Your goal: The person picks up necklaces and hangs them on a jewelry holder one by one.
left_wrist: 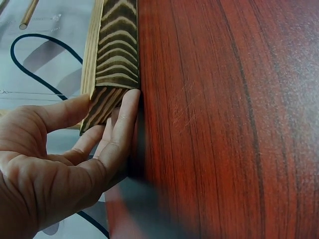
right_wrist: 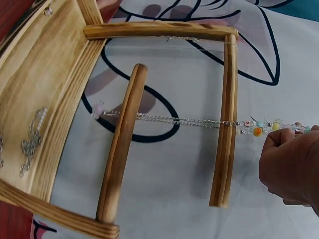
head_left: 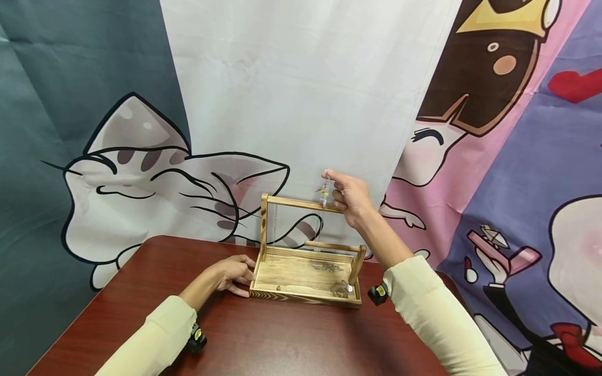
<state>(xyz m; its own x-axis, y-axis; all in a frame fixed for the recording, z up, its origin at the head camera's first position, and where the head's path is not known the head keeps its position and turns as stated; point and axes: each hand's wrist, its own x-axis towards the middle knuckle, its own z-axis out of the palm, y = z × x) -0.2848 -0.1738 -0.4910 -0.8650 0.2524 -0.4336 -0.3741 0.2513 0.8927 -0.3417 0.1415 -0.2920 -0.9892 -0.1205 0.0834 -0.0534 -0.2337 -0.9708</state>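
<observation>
A wooden jewelry stand [head_left: 263, 224] with a shallow tray base and two crossbars stands on the table. My left hand [head_left: 230, 274] holds the tray's left end; in the left wrist view its thumb and fingers [left_wrist: 127, 112] rest against both sides of the end corner. Above the upper crossbar [head_left: 296, 202], my right hand [head_left: 352, 196] pinches a beaded necklace [right_wrist: 256, 127] with clear, orange and yellow beads. Its silver chain [right_wrist: 184, 121] hangs past both crossbars, down to a small pink pendant [right_wrist: 98, 109]. My right fingertips are partly hidden in the right wrist view.
Silver chains [head_left: 327, 267] lie bunched in the tray, with more chain [head_left: 339, 288] near its front right corner. Another thin chain [head_left: 275, 222] hangs from the upper crossbar's left part. The dark red table [head_left: 282, 334] meets a printed cloth backdrop [head_left: 301, 94].
</observation>
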